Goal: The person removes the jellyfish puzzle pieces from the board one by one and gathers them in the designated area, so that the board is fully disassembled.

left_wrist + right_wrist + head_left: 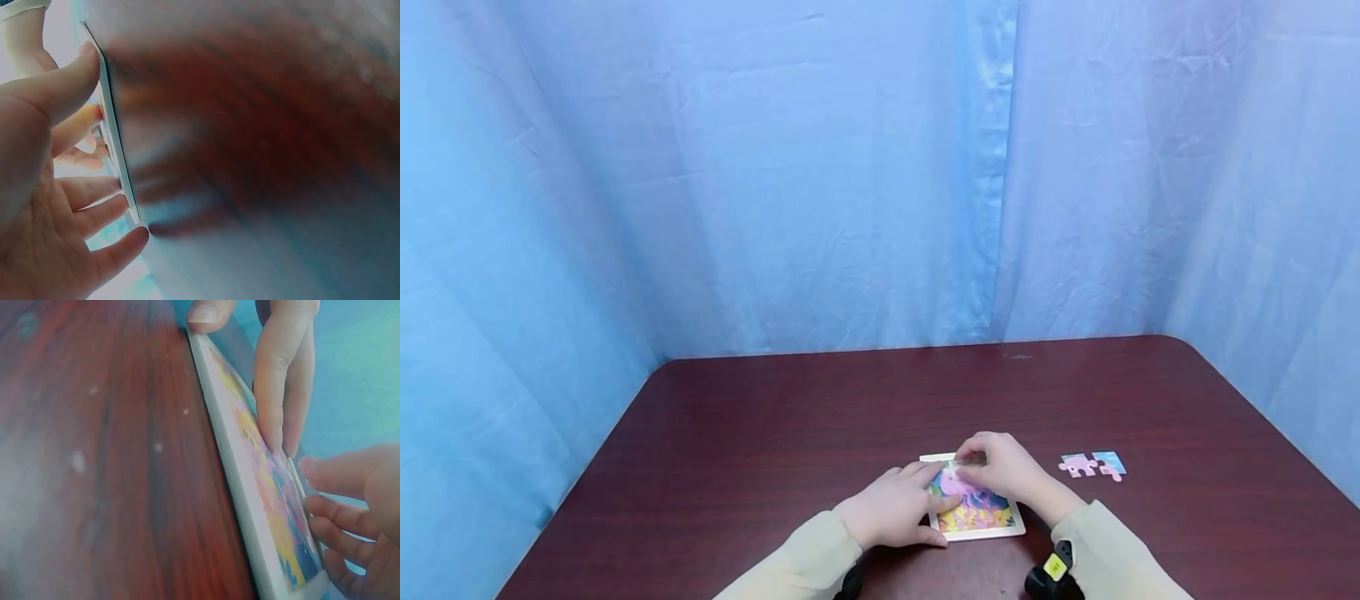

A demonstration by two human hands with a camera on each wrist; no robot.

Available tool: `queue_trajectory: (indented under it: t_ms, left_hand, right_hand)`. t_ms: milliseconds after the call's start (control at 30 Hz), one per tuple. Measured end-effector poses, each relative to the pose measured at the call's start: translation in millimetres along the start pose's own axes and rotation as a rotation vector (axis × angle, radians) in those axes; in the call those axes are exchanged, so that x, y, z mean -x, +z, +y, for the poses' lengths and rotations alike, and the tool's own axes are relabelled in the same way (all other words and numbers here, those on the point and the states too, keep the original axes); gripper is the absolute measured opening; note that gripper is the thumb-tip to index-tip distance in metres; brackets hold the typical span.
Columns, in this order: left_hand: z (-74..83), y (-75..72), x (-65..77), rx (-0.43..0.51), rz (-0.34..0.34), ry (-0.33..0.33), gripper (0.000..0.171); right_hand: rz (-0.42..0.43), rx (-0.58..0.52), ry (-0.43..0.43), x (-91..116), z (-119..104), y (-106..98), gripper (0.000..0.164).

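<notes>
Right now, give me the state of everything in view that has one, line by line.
Framed puzzle: flat on the table, partly covered.
Left grip: fingers spread, resting on the puzzle.
Right grip: fingers bent at the puzzle; cannot tell whether pinching a piece.
Left piece: loose, outside the frame.
Right piece: loose, outside the frame.
Curtain: hanging, creased.

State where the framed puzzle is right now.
In the head view, the framed puzzle lies low, right of centre, partly under the left hand and right hand, left of two loose pieces.
</notes>
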State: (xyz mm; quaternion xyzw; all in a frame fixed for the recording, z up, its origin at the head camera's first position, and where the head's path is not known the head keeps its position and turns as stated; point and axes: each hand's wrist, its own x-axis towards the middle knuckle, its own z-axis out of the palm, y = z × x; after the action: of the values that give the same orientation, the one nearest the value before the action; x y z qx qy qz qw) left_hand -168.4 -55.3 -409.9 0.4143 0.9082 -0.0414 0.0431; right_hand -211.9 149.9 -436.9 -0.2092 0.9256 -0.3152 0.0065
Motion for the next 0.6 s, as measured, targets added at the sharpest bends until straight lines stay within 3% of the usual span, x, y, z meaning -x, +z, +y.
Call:
queue_trajectory:
  t_ms: [600]
  left_hand:
    - [-15.8, 2.2, 8.7, 0.117, -0.040, 0.010, 0.051]
  right_hand:
    - [0.014, -0.017, 0.072, 1, -2, 6, 0.014]
